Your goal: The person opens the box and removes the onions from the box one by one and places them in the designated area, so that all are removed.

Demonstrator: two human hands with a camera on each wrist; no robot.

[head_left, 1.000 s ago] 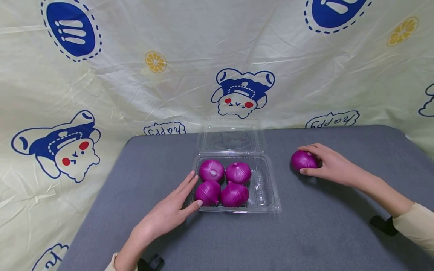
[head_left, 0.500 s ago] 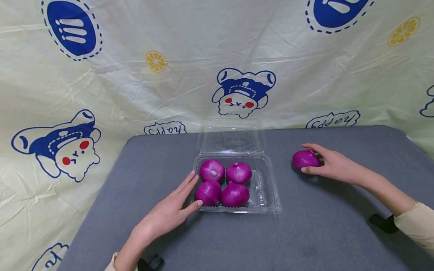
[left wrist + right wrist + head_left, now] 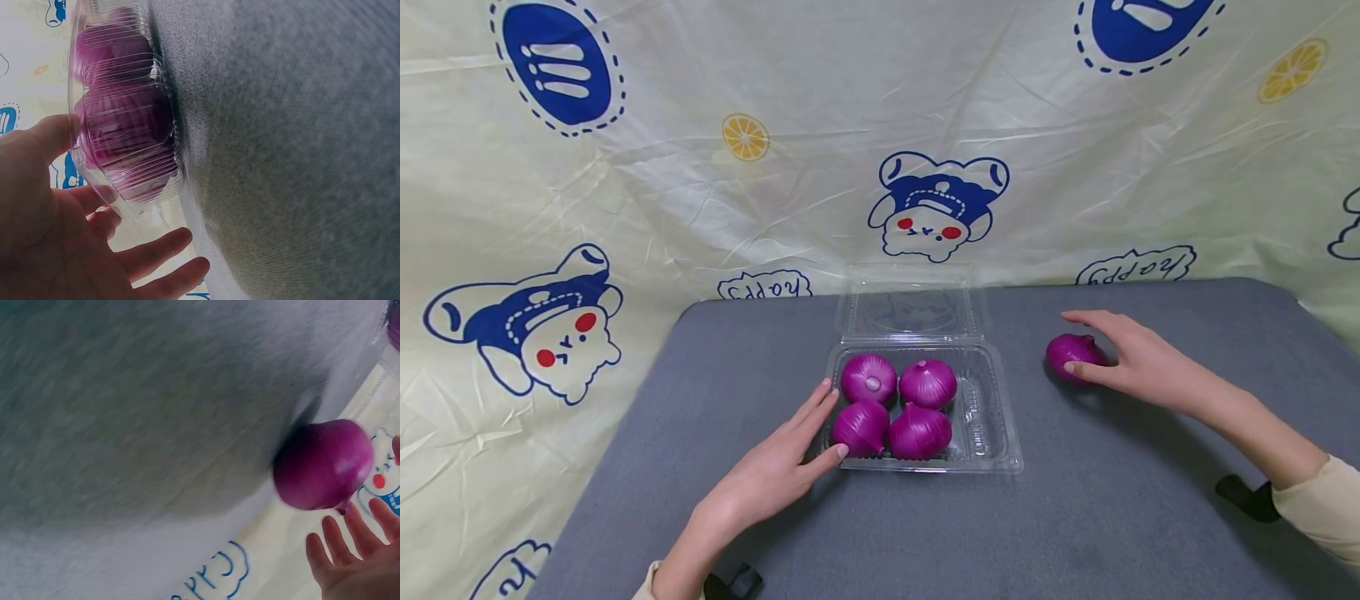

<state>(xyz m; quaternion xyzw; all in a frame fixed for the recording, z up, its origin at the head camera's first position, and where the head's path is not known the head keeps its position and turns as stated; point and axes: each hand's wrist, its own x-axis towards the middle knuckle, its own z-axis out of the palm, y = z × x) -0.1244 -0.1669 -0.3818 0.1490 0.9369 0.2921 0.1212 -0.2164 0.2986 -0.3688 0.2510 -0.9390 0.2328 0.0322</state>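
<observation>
A: Take twelve o'clock as straight away from the person. What's furthest left?
B: The left hand [image 3: 771, 475], fingers apart, seeming to touch the nine o'clock side of the clear container [image 3: 1009, 408]. The lid [image 3: 910, 307] lies folded back at twelve.
A: And inside?
B: Four purple onions [image 3: 917, 429] in two rows, bunched toward nine o'clock.
A: So where's the loose onion [image 3: 1064, 350]?
B: On the table [image 3: 1097, 500], between two and three o'clock from the container, well apart from it.
A: Which hand is nearer?
B: The right hand [image 3: 1142, 360], easily. The loose onion sits at nine o'clock from its palm, thumb toward six, forefinger toward twelve. I'd judge any grip turns on that straddle.
A: Clamped?
B: No, those fingers are spread; whether one brushes the skin, I can't tell.
A: Its axis?
B: Tilted, the stem pointing roughly to one o'clock, toward the fingers.
</observation>
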